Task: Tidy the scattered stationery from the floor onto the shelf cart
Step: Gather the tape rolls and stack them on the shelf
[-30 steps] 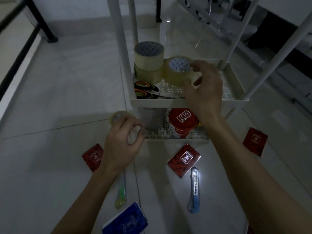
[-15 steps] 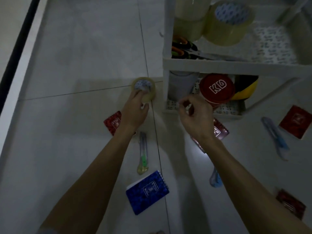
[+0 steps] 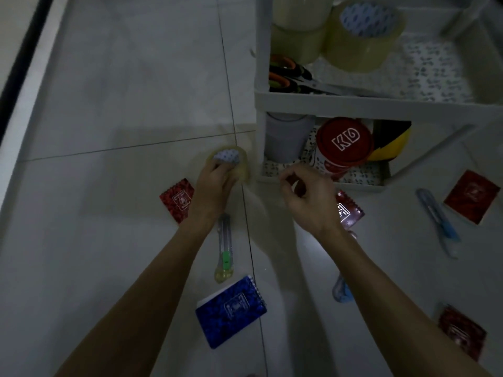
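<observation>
- A person's left hand (image 3: 215, 183) grips a roll of clear tape (image 3: 231, 161) at the centre of the frame, fingers curled over its near edge; whether the roll touches the tiled floor (image 3: 109, 104) or is just above it cannot be told.
- The right hand (image 3: 307, 197) hovers just right of centre, in front of the cart's bottom tier, fingers curled inward with thumb and forefinger close together, holding nothing visible.
- The white shelf cart (image 3: 353, 103) fills the upper right of the frame. On its upper tier sit two stacked tape rolls (image 3: 296, 28), a third, single roll (image 3: 362, 36) beside them and orange-handled scissors (image 3: 288, 74) along the front rim.
- The lower tier holds a pale cylinder (image 3: 285, 137), a red-lidded tub marked "KD" (image 3: 343, 142) and a yellow-and-black item (image 3: 392, 140) behind it.
- Scattered on the floor: a red notebook (image 3: 177, 200) left of the left wrist, a green-slider box cutter (image 3: 224, 248) under the left forearm, and a blue notebook (image 3: 231, 311) at lower centre.
- A second red notebook (image 3: 348, 210) lies partly hidden by the right hand; a blue cutter (image 3: 341, 291) peeks from beneath the right forearm.
- At the right of the frame lie another blue cutter (image 3: 438, 221), a red notebook (image 3: 471, 197) beside it and one more (image 3: 462, 331) at the lower right.
</observation>
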Demonstrator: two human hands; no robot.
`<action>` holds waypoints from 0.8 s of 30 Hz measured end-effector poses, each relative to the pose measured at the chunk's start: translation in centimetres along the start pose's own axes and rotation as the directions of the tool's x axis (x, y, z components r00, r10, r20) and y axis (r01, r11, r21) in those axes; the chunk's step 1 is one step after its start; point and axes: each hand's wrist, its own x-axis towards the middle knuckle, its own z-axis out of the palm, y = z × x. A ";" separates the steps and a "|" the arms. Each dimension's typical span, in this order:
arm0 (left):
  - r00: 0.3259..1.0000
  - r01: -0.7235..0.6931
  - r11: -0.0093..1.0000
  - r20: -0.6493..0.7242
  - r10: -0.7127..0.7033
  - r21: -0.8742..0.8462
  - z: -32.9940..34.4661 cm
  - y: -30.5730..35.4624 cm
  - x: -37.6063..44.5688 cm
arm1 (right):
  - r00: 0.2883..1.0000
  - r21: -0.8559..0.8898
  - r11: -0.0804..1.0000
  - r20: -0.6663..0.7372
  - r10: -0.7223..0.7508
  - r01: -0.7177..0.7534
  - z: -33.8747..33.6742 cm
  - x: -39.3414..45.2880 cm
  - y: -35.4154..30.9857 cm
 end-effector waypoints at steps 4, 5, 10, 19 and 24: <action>0.997 -0.062 0.996 0.045 0.065 -0.068 -3.1 2.3 -3.1 | 0.996 0.022 0.999 0.078 -0.038 0.036 -0.6 -0.3 -1.1; 0.996 -0.057 0.995 0.061 0.062 -0.084 -3.9 3.0 -3.7 | 0.993 0.027 0.999 0.111 -0.031 0.028 -0.7 -0.3 -1.4; 0.980 -0.147 0.971 0.104 0.169 -0.188 -7.6 7.6 -5.0 | 0.969 0.101 0.994 0.239 -0.070 0.047 -2.9 -1.1 -3.1; 0.898 -0.439 0.853 -0.121 0.423 -0.283 -11.1 17.9 -1.8 | 0.991 0.143 0.981 -0.041 -0.127 0.132 -11.7 -1.3 -6.1; 0.900 -0.426 0.825 -0.265 0.346 -0.372 -10.0 21.2 0.7 | 0.961 0.127 0.984 -0.264 -0.085 0.122 -16.1 -0.4 -7.3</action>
